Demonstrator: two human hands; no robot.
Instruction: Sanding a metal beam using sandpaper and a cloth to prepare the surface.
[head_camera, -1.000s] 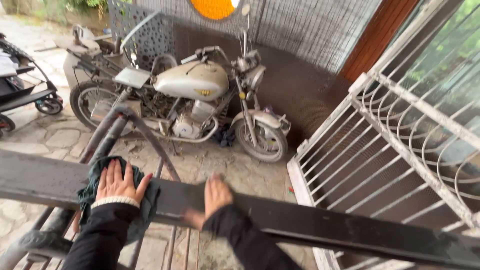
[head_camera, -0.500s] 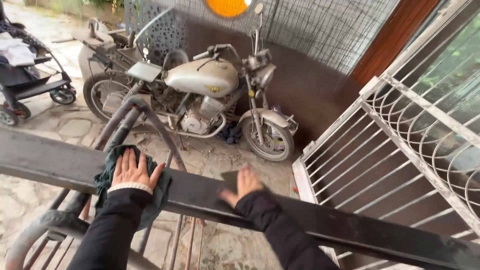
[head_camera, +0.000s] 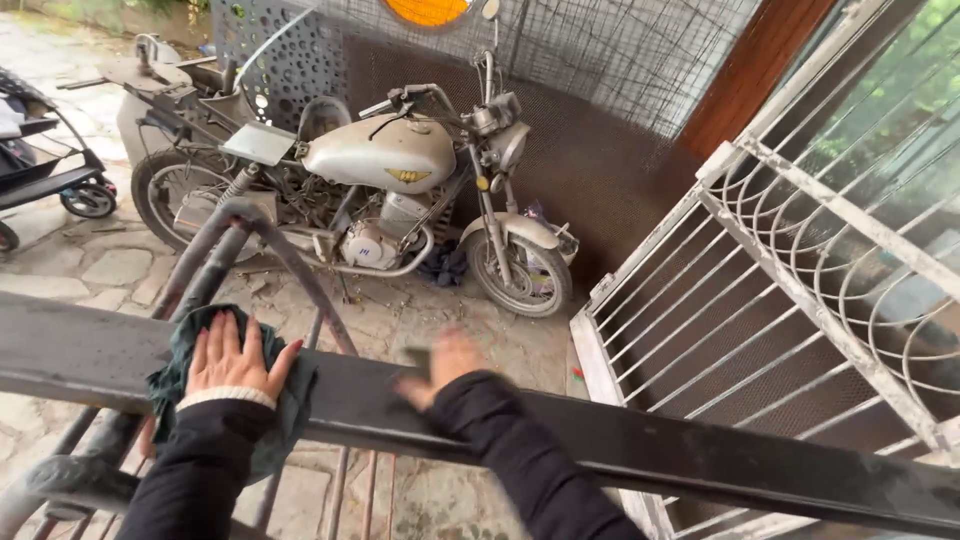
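— Two hands on one rail, is that right?

— Yes. Both rest on the broad dark metal handrail (head_camera: 90, 355) that crosses the lower half of the frame from left edge to lower right.

— Start at the left.

— At the far left edge stands a black pram (head_camera: 50, 175) on grey stone paving (head_camera: 110, 265). Lower left, the left hand (head_camera: 235, 355) lies flat on a crumpled dark green cloth (head_camera: 290, 400), which drapes over the handrail. Its fingers are straight and close together, thumb angled out, palm pressing the cloth down. A white cuff shows at the edge of the black sleeve.

— And the cloth itself?

— Between that palm and the rail's top face, hanging a little over the near edge.

— Moving right?

— Lower centre, the right hand (head_camera: 445, 365) sits bare on the rail, near the cloth but apart from it. It is blurred, so I cannot tell whether its fingers are spread or together; it looks laid flat, holding nothing.

— Behind them?

— Upper centre, a dusty cream-tanked motorcycle (head_camera: 380, 160) is parked against a brown mesh-covered wall (head_camera: 600, 170). A curved grey metal tube (head_camera: 250, 230) rises from below the rail in front of it.

— The right side?

— A white-painted metal gate with curved bars (head_camera: 800, 260) fills the right of the frame, green leaves beyond it.
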